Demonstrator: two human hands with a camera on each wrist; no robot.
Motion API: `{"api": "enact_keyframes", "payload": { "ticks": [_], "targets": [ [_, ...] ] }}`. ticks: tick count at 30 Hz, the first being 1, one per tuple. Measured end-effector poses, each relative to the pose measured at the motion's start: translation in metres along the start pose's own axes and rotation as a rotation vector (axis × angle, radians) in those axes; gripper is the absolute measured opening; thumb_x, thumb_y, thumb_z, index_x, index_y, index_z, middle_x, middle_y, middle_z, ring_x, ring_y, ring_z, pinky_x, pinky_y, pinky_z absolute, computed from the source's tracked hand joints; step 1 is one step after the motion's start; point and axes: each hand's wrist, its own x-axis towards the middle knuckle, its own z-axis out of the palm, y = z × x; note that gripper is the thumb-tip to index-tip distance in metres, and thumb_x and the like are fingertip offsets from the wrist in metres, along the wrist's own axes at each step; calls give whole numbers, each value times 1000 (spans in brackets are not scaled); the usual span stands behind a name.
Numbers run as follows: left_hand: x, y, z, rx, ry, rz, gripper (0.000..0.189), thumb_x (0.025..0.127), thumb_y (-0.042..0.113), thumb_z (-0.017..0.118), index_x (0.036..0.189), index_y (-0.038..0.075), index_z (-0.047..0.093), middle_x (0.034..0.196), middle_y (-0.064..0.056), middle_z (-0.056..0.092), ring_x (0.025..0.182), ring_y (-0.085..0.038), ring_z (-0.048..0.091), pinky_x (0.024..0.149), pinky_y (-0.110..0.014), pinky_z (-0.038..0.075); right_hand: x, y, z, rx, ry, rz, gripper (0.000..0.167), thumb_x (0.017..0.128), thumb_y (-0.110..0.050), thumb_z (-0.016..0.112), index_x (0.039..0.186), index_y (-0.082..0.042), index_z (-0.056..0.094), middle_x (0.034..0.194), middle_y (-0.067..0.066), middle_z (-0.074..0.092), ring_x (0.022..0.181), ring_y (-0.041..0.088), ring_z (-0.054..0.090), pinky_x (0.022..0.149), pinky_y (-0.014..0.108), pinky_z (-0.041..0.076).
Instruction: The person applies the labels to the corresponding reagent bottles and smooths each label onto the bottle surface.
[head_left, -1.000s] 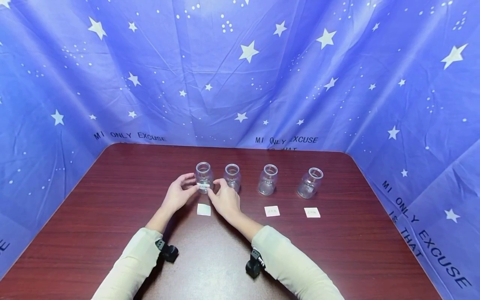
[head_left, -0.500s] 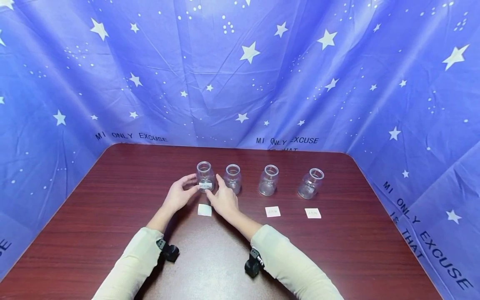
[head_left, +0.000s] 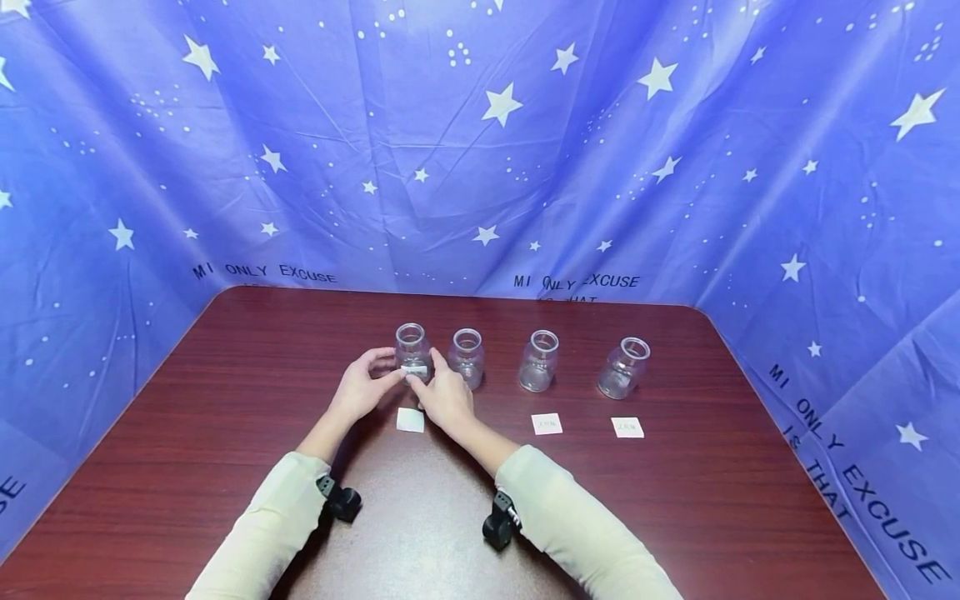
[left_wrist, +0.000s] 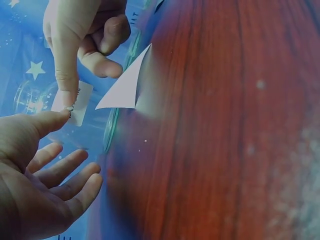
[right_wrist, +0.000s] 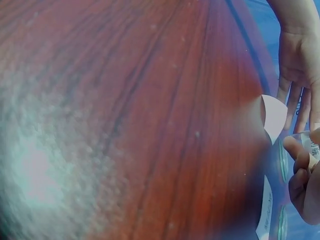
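Note:
A clear glass jar (head_left: 412, 348) stands upright at the left end of a row, bearing a small white label (head_left: 413, 369) with dark writing on its front. My left hand (head_left: 362, 388) holds the jar's left side, thumb at the label's edge and fingers spread round the side. From the right, my right hand (head_left: 448, 398) touches the same jar. Its thumb presses the label (left_wrist: 84, 102) in the left wrist view, while its index finger lies along the jar's right side and other fingers curl in. Just in front lies a blank white paper square (head_left: 410, 420).
To the right stand a second jar (head_left: 467, 354), close to my right hand, a third jar (head_left: 538, 362) and a far right jar (head_left: 624, 368). Written paper slips (head_left: 547, 424) lie before the two rightmost jars. A starry blue curtain (head_left: 480, 150) hangs behind the brown table (head_left: 712, 467).
My right thumb has shifted left and up across the label, and its index finger has moved onto the jar's right side. My left hand keeps its place at the jar.

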Motion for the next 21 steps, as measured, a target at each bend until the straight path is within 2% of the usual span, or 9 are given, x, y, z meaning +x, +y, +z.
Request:
{"api": "enact_keyframes", "payload": {
  "ticks": [3, 9, 21],
  "targets": [
    [0, -1, 0, -2, 3, 10, 47, 86, 16, 67, 126, -1, 50, 117, -24, 63, 105, -35, 62, 90, -43, 49, 1, 2, 2, -15, 24, 14, 61, 88, -43, 60, 137, -9, 46, 49, -10, 59, 48, 1, 55, 65, 32, 50],
    [0, -2, 0, 8, -13, 21, 46, 87, 15, 66, 127, -1, 50, 117, -24, 62, 105, -36, 62, 90, -44, 49, 2, 6, 0, -24, 64, -13, 49, 90, -42, 57, 131, -14, 54, 49, -10, 59, 46, 0, 53, 64, 30, 50],
    [-3, 1, -8, 87, -46, 16, 49, 88, 19, 65, 131, 2, 50, 119, -21, 62, 112, -34, 59, 96, -47, 44, 0, 11, -5, 49, 23, -37, 43, 94, -37, 53, 131, -15, 55, 49, -8, 60, 41, -2, 48, 62, 25, 48]
  ]
}}
